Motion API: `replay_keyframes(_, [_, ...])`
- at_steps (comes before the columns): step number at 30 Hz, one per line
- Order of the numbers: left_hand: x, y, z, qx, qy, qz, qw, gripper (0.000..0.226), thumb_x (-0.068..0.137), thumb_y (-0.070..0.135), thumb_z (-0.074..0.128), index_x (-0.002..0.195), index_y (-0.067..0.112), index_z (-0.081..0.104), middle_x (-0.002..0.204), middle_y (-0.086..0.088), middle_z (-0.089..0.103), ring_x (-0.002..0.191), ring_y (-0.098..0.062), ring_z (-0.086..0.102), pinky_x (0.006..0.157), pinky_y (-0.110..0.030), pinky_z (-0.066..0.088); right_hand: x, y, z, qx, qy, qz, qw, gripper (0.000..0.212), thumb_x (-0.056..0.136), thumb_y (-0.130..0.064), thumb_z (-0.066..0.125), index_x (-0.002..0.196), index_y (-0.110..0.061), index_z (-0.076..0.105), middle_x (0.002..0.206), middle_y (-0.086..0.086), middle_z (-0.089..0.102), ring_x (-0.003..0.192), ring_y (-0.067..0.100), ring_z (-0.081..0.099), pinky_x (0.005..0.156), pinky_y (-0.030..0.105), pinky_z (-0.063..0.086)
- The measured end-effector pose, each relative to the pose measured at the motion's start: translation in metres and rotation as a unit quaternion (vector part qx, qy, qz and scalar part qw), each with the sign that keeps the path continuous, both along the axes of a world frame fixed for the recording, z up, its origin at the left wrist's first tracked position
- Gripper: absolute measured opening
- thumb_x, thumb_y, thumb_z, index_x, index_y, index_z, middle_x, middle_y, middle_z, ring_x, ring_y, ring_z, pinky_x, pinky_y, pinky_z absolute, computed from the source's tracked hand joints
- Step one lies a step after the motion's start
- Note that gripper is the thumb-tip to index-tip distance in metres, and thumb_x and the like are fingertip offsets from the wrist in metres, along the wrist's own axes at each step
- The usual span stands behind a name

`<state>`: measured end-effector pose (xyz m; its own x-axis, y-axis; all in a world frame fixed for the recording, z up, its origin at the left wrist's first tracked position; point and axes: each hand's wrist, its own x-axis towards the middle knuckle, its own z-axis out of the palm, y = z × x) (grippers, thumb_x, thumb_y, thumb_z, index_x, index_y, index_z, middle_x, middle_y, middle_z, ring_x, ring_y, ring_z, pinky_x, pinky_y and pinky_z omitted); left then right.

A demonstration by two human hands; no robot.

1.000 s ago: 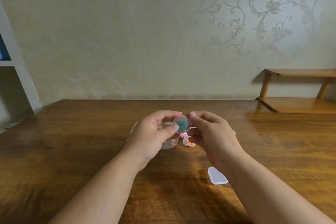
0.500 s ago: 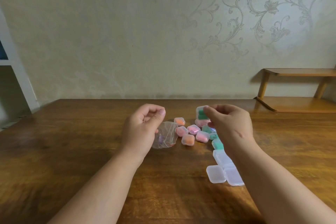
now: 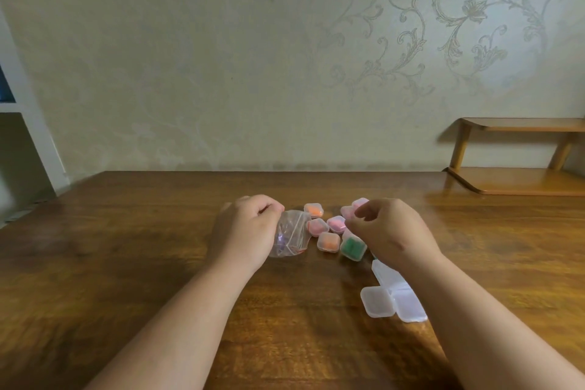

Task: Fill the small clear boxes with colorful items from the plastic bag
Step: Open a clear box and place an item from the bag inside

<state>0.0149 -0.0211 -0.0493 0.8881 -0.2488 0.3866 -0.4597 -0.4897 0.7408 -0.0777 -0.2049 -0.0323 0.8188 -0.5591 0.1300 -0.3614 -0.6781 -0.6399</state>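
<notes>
Head view: two bare forearms reach forward over a brown wooden surface (image 3: 126, 247) that ends at a patterned wall (image 3: 221, 57).
Left side: left hand (image 3: 245, 228) hangs just above the surface, left of the box cluster.
Left fingers: curled together, pinching the upper edge of the plastic bag (image 3: 289, 233).
Bag position: crumpled and clear, lower end on the surface, just left of the filled boxes; its contents are too small to identify.
Right side: right hand (image 3: 389, 231) hovers over the right part of the cluster.
Right fingers: loosely curled, tips apart, nothing visible between them.
Filled boxes (image 3: 328, 242): closed, with orange or pink contents, grouped on the surface between the two hands; some are partly hidden behind the right hand.
Green box (image 3: 353, 248): tilted, at the near right edge of the cluster, just below the right fingers.
Empty clear boxes (image 3: 378, 301): on the surface beside the right forearm, nearer than the cluster.
Background: wooden shelf (image 3: 522, 180) at far right against the wall.
</notes>
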Motion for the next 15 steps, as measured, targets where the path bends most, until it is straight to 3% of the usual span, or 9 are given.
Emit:
replay_keyframes(3, [-0.004, 0.001, -0.001, 0.146, -0.018, 0.011, 0.989, 0.034, 0.085, 0.066, 0.050, 0.089, 0.037, 0.068, 0.097, 0.017, 0.060, 0.101, -0.011, 0.051, 0.081, -0.034, 0.051, 0.002, 0.012, -0.002, -0.016, -0.056, 0.044, 0.997, 0.016, 0.092, -0.033, 0.061, 0.103, -0.031, 0.071, 0.101, -0.010, 0.068, 0.086, 0.008, 0.060, 0.068, 0.025, 0.051])
replay_keyframes(5, [-0.007, 0.000, 0.000, 0.217, -0.036, 0.025, 0.975, 0.023, 0.085, 0.055, 0.064, 0.095, 0.036, 0.070, 0.105, 0.015, 0.060, 0.100, -0.008, 0.049, 0.074, -0.026, 0.045, 0.001, 0.020, -0.004, -0.033, -0.057, 0.079, 0.995, 0.017, 0.093, -0.027, 0.058, 0.100, -0.034, 0.072, 0.091, -0.017, 0.066, 0.080, 0.004, 0.059, 0.063, 0.019, 0.047])
replay_keyframes(6, [-0.007, 0.000, 0.002, 0.210, -0.029, 0.025, 0.977, 0.014, 0.086, 0.045, 0.068, 0.091, 0.034, 0.073, 0.106, 0.015, 0.063, 0.096, -0.006, 0.052, 0.070, -0.023, 0.044, 0.001, 0.023, -0.006, -0.035, -0.051, 0.097, 0.993, 0.020, 0.093, -0.024, 0.057, 0.100, -0.034, 0.072, 0.084, -0.020, 0.063, 0.075, 0.002, 0.058, 0.059, 0.015, 0.045])
replay_keyframes(8, [-0.010, 0.001, 0.006, 0.166, 0.013, 0.002, 0.986, 0.010, 0.088, 0.031, 0.068, 0.079, 0.030, 0.074, 0.094, 0.015, 0.067, 0.082, -0.005, 0.059, 0.062, -0.022, 0.046, 0.001, 0.027, -0.008, -0.051, -0.038, 0.127, 0.990, 0.024, 0.095, -0.020, 0.055, 0.099, -0.035, 0.073, 0.079, -0.021, 0.060, 0.067, 0.000, 0.056, 0.052, 0.010, 0.040])
replay_keyframes(11, [-0.014, 0.002, 0.012, 0.030, 0.081, -0.057, 0.995, 0.029, 0.089, 0.039, 0.065, 0.068, 0.020, 0.073, 0.074, 0.009, 0.068, 0.075, -0.012, 0.063, 0.066, -0.029, 0.049, 0.001, 0.030, -0.006, -0.075, -0.029, 0.150, 0.985, 0.033, 0.097, -0.013, 0.049, 0.101, -0.035, 0.074, 0.077, -0.022, 0.055, 0.063, -0.002, 0.051, 0.046, 0.008, 0.034])
replay_keyframes(13, [-0.015, 0.002, 0.017, -0.088, 0.117, -0.029, 0.989, 0.037, 0.094, 0.044, 0.057, 0.072, 0.019, 0.073, 0.077, 0.009, 0.067, 0.075, -0.013, 0.062, 0.066, -0.030, 0.051, 0.000, 0.031, -0.005, -0.085, -0.029, 0.152, 0.984, 0.035, 0.097, -0.013, 0.047, 0.102, -0.035, 0.074, 0.079, -0.020, 0.056, 0.068, -0.001, 0.051, 0.047, 0.008, 0.032])
replay_keyframes(15, [-0.011, 0.004, 0.018, -0.134, 0.129, 0.039, 0.982, 0.034, 0.099, 0.037, 0.050, 0.081, 0.017, 0.072, 0.079, 0.016, 0.058, 0.068, -0.004, 0.054, 0.052, -0.022, 0.050, -0.001, 0.034, -0.005, -0.101, -0.031, 0.148, 0.983, 0.034, 0.097, -0.015, 0.046, 0.102, -0.035, 0.074, 0.082, -0.017, 0.057, 0.073, 0.002, 0.053, 0.051, 0.009, 0.031])
